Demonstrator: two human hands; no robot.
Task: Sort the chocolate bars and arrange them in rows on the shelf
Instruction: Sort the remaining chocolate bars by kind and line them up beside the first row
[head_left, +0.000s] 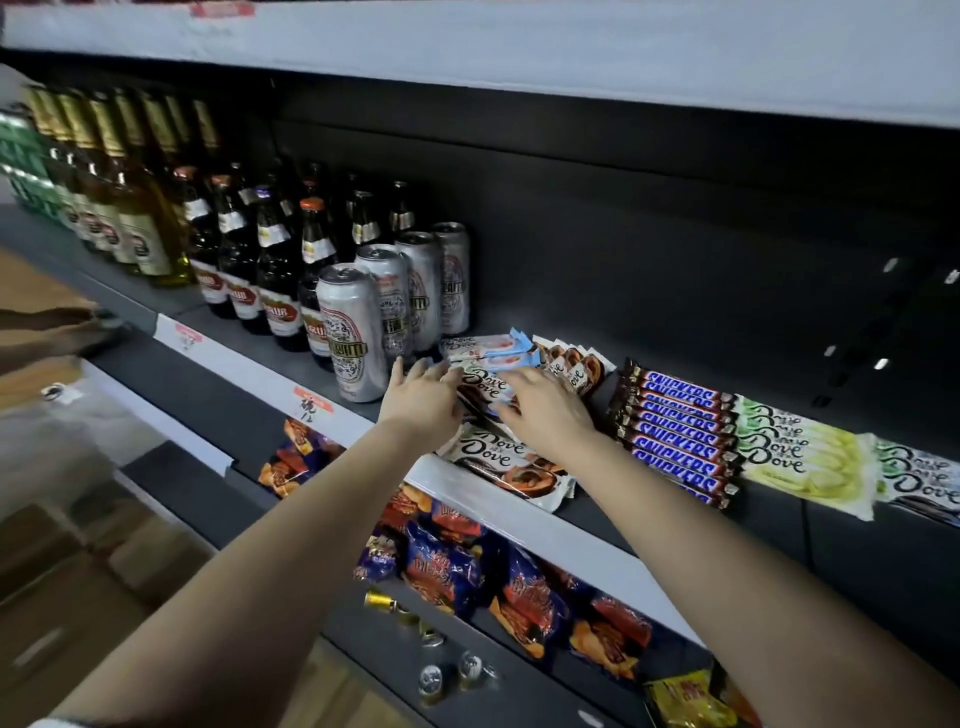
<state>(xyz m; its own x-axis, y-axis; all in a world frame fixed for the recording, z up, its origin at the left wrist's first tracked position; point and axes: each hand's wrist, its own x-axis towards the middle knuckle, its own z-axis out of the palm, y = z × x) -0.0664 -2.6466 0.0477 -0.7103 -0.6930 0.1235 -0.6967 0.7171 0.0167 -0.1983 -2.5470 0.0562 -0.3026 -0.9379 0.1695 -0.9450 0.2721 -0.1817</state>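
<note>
Chocolate bars (675, 436), middle shelf (249, 325), right of the drinks, laid flat in groups from left to right:
- Dove, white and blue wrapper (488, 349): at least two, stacked at the far side.
- Dove, brown and white wrapper (574, 366): a small overlapping fan just right of the blue ones; count unclear.
- Dove, loose bars (480, 389): partly covered by both hands; count unclear.
- Dove, white wrapper with an orange picture (511, 462): one or more at the near edge, end overhanging the lip.
- Snickers: one row of eight or nine, overlapping, running near to far.
- Dove, pale green wrapper (800, 452): a stack touching the Snickers row on its right.
- Dove, white and dark green wrapper (919, 480): at the right border, cut off.

Left hand (421, 400): fingers straight and slightly spread, lying on the loose bars. Right hand (545, 410): fingers spread and bent, tips pressing a wrapper.

Adjacent stock: four silver cans (353, 332) in a row, just left of the left hand; dark bottles (275, 270) and golden bottles (140, 228) further left.

Lower shelf: blue and orange snack bags (441, 566), a yellow pack (685, 701).
</note>
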